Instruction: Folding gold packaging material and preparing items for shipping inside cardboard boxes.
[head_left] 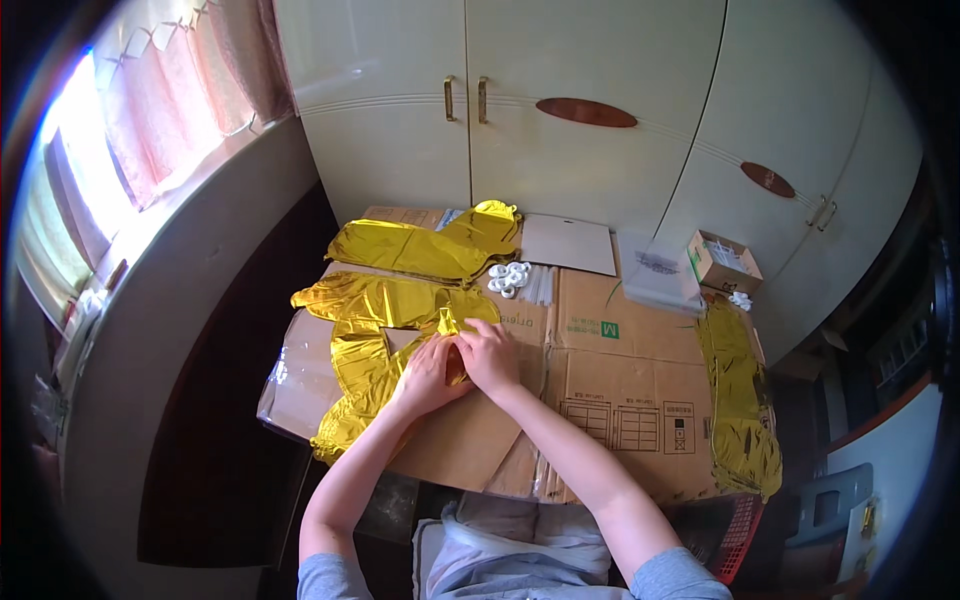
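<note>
A flat, uninflated gold foil balloon (360, 345) is spread on the left half of the cardboard surface, crinkled and partly folded. My left hand (430, 375) and my right hand (488, 356) meet at its right side, close together. The fingers of both are bent and closed on the foil, where a small gold flap stands up. What lies between the fingertips is partly hidden. Beyond it rests another flat gold foil balloon (400, 248). White ring-shaped pieces (508, 278) and short clear tubes (540, 285) sit just past my right hand.
Flattened cardboard (630, 385) covers the table. At its right edge lie more gold foil balloons (738, 390). A white board (568, 243), a clear plastic sheet or tray (655, 268) and a small open box (722, 258) stand along the back, before white cabinets (590, 60).
</note>
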